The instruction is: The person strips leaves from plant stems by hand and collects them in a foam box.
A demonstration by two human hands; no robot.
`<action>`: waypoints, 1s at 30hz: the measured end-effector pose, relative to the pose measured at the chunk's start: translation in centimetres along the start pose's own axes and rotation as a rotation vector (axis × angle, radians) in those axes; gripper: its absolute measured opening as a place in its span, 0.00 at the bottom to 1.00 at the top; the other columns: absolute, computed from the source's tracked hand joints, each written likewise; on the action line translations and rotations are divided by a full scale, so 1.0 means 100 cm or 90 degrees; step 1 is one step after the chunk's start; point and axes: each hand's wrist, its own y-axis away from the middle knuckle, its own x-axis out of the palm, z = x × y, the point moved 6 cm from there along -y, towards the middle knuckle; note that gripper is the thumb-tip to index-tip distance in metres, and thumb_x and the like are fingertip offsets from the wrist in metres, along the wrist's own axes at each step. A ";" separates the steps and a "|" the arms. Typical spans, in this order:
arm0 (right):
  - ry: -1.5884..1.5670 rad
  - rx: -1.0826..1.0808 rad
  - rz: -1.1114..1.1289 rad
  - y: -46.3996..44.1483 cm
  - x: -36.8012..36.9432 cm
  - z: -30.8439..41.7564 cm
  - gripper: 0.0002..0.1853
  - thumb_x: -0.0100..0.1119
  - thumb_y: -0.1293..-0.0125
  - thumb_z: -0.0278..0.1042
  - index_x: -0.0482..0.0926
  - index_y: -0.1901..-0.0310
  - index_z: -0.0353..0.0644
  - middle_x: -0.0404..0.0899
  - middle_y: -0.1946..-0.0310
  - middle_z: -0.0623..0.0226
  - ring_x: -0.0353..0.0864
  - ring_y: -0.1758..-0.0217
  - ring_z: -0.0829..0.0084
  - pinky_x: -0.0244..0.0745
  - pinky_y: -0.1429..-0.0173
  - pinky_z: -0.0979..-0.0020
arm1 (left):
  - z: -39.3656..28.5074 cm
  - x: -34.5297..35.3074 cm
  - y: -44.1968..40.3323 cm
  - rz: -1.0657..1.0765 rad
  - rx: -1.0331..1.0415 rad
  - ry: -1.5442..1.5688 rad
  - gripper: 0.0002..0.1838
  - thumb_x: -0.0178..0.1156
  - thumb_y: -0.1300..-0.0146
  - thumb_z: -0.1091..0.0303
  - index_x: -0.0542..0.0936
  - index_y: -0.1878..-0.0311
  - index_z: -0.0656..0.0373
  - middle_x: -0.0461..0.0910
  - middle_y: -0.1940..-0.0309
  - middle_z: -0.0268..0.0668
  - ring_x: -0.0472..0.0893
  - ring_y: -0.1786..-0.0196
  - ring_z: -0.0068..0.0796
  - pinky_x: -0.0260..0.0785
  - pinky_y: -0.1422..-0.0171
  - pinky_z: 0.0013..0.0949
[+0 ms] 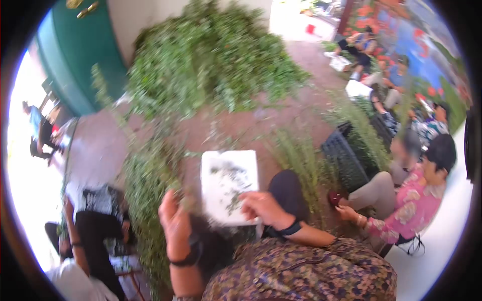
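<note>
My left hand (175,228) is raised left of a white tray (228,215), its fingers curled and blurred. A leafy stalk (113,110) runs up and left in line with this hand and appears gripped in it, though the contact point is smeared. My right hand (266,206) hovers over the tray's right side, fingers loosely bent and apart. Small green sprigs (233,200) show just beside its fingertips. Dark green bits (228,173) lie scattered in the tray, which sits at my knees.
A large heap of green plants (206,60) stands ahead. More cut stalks (148,185) lie at my left and upright ones (298,155) at right. Dark crates (346,155) stand beside a seated person in pink (401,210). Other people sit along the painted wall and at left.
</note>
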 end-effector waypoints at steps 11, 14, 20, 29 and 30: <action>0.238 -0.343 0.328 -0.021 0.141 -0.003 0.23 0.49 0.31 0.46 0.71 0.46 0.32 0.79 0.59 0.63 0.77 0.52 0.79 0.75 0.58 0.77 | -0.061 -0.020 0.034 -0.037 0.090 0.054 0.10 0.59 0.42 0.77 0.74 0.57 0.64 0.74 0.70 0.32 0.70 0.72 0.17 0.61 0.67 0.19; 0.169 -0.106 0.493 -0.023 0.129 -0.006 0.20 0.48 0.30 0.44 0.72 0.50 0.33 0.81 0.61 0.63 0.79 0.59 0.78 0.75 0.58 0.76 | -0.074 -0.008 0.038 -0.052 -0.018 -0.060 0.07 0.56 0.42 0.74 0.75 0.60 0.61 0.71 0.71 0.27 0.67 0.74 0.13 0.57 0.74 0.18; -0.137 0.137 0.446 0.023 0.110 0.020 0.18 0.44 0.29 0.40 0.72 0.51 0.31 0.77 0.71 0.62 0.76 0.74 0.74 0.74 0.68 0.73 | -0.010 0.004 0.004 0.091 -0.055 0.014 0.08 0.60 0.40 0.70 0.76 0.58 0.60 0.75 0.68 0.29 0.72 0.70 0.17 0.63 0.68 0.21; -0.025 0.031 0.297 0.015 0.059 0.028 0.11 0.52 0.33 0.32 0.75 0.57 0.32 0.80 0.73 0.62 0.77 0.77 0.80 0.74 0.73 0.80 | 0.033 0.036 -0.008 0.151 -0.126 0.228 0.13 0.56 0.36 0.67 0.76 0.52 0.64 0.78 0.63 0.35 0.76 0.65 0.22 0.69 0.60 0.25; -0.031 0.016 0.272 0.014 0.056 0.029 0.10 0.52 0.33 0.32 0.76 0.58 0.33 0.80 0.72 0.62 0.77 0.77 0.80 0.74 0.73 0.80 | 0.036 0.038 -0.007 0.148 -0.136 0.261 0.13 0.55 0.34 0.66 0.76 0.52 0.64 0.78 0.64 0.36 0.76 0.65 0.23 0.69 0.60 0.26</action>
